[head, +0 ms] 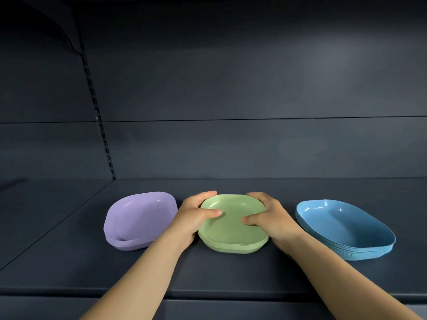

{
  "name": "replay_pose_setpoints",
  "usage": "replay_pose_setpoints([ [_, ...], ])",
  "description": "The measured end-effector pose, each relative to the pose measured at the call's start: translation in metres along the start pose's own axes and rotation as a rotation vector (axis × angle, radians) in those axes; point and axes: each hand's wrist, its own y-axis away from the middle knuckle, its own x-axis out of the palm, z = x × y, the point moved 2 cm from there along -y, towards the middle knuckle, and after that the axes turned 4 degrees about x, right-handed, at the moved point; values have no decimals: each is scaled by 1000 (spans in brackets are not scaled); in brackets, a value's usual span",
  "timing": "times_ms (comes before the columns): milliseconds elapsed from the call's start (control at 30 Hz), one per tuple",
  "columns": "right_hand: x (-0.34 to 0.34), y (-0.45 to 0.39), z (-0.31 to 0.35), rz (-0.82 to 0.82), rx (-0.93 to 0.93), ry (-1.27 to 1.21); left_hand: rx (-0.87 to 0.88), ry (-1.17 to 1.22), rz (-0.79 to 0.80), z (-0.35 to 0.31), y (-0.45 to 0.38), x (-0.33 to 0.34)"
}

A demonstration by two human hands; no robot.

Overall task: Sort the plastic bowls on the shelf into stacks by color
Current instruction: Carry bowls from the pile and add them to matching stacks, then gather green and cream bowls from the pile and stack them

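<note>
Three stacks of shallow plastic bowls stand in a row on the dark shelf. The green stack is in the middle. My left hand grips its left rim, thumb resting inside the top bowl. My right hand grips its right rim the same way. The purple stack sits to the left, its top bowl tilted and askew on the one below. The blue stack sits to the right, with several bowls nested evenly.
The shelf's dark back panel rises behind the bowls, with a slotted upright at the left. The shelf's front lip runs under my forearms.
</note>
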Motion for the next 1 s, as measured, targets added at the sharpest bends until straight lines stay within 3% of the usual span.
replay_pose_setpoints([
  [367, 1, 0, 3, 4, 20, 78, 10, -175, 46, -5, -1, 0],
  [567, -22, 19, 34, -54, -133, 445, 142, -738, 150, -47, 7, 14],
  [767, -109, 63, 69, -182, -416, 999, 355, -1137, 153, -113, 22, 65],
  [1000, -256, 125, 61, -298, -324, 1370, 470, -1181, 270, -151, 47, 199],
])
